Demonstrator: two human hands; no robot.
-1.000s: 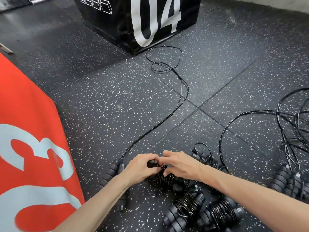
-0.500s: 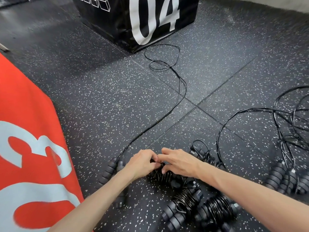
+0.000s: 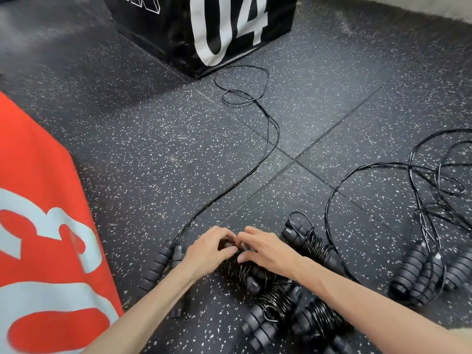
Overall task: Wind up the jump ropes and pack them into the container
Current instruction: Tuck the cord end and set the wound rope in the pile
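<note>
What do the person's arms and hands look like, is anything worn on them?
Both arms are bare right up to the frame's bottom edge: no sleeves show. The left hand and right hand wear no gloves, and no rings, watch or wristband can be seen. Nails look short and unpainted.

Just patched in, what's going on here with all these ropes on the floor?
A person is kneeling over the gym floor, winding up jump ropes. Both the left hand and the right hand grip one coiled rope bundle, apparently finishing its wrap. More wound bundles lie just below it. One rope is stretched out toward the black box, and a tangled pile waits on the right. No container is clearly in view.
</note>
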